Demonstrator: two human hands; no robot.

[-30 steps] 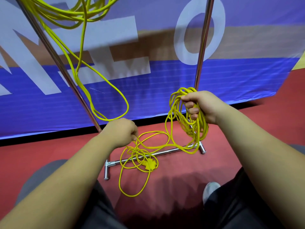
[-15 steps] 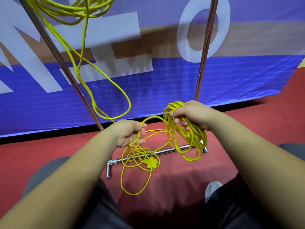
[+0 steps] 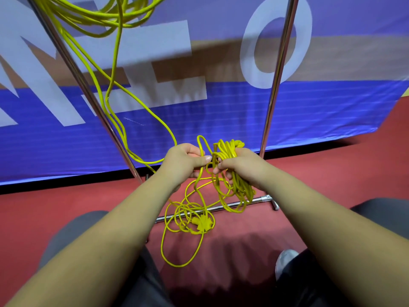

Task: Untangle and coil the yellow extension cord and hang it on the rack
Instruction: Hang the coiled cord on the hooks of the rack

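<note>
Right hand (image 3: 240,166) around cord (image 3: 232,189)

This looks like an indoor sports or event hall: a red rubbery floor (image 3: 332,196) runs up to a large blue printed banner (image 3: 221,120) with big white letters, and a chrome rack (image 3: 274,96) stands before it.

Bare forearms and hands (image 3: 186,161), dark grey trousers (image 3: 73,240), a pale grey shoe (image 3: 285,260).
</note>
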